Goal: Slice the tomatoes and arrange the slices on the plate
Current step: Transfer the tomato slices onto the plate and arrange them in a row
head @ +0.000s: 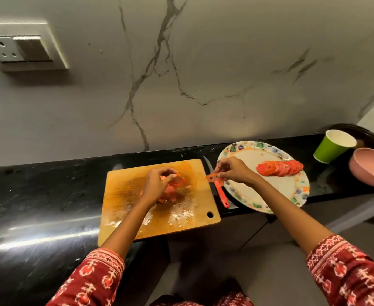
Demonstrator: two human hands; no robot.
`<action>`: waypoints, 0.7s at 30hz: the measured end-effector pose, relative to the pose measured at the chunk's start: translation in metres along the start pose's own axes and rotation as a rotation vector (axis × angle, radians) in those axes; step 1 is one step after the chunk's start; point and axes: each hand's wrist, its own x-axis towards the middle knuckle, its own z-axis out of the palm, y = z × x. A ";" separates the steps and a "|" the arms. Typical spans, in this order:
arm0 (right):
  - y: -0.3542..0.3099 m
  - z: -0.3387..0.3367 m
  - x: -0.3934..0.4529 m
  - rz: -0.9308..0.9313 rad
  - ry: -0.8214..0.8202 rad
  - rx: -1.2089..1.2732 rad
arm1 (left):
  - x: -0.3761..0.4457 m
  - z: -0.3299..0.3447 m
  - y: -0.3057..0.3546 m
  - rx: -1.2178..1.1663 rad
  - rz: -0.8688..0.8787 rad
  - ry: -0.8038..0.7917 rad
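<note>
Right hand (233, 171): fingertips pinch one thin red tomato slice (212, 178), held in the air over the gap between board and plate, at the plate's 9 o'clock edge. Left hand (159, 184): fingers curled down onto a pile of cut red tomato slices (170, 191) on the wet, stained rectangular wooden cutting board (128, 208); whether it grips them, cannot tell.

Round paper plate with multicoloured floral rim (301, 188) lies at 3 o'clock of the board. A fanned row of red tomato slices (280, 167) sits on its far half.

Small knife with orange handle (221, 195) lies on the black stone countertop (38, 195) between board and plate.

Green paper cup (331, 146) and pink bowl (371, 168) stand at 2 o'clock of the plate.
</note>
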 end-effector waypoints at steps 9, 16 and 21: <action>0.085 -0.092 -0.030 0.223 0.238 -0.009 | 0.049 0.088 0.042 -0.015 0.070 -0.144; 0.115 -0.131 -0.001 0.224 0.217 -0.118 | 0.077 0.137 0.064 -0.053 0.080 -0.184; 0.126 -0.124 0.027 0.197 0.097 -0.095 | 0.091 0.158 0.065 -0.077 0.011 -0.212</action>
